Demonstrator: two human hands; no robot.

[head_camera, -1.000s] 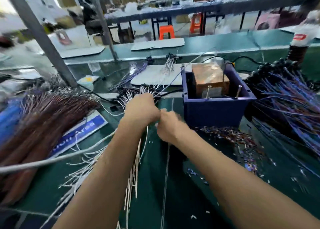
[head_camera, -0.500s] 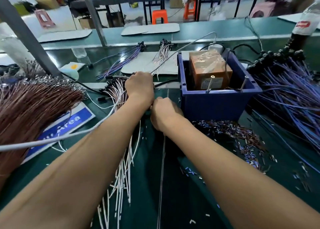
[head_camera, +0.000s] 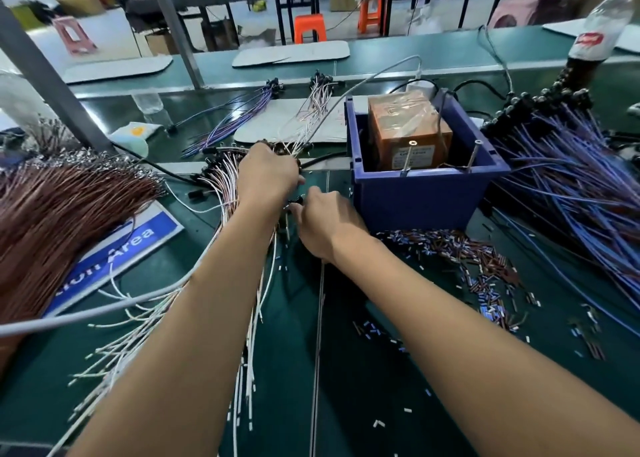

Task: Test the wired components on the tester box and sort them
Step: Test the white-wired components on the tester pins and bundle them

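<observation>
From the head camera, a blue bin [head_camera: 419,200] stands on the green bench [head_camera: 363,370] and holds the taped orange tester box [head_camera: 408,134], upright, with two metal pins rising at the bin's near inner edge. Just left of the bin lies the bundle of white-wired components [head_camera: 221,193], black heads at the far end and long axis running toward the viewer, loose tips fanning out under the forearms. The left hand [head_camera: 268,174] is curled over the bundle's head end, and the right hand [head_camera: 325,222], close beside it, pinches one small black component [head_camera: 297,200] between its fingertips.
</observation>
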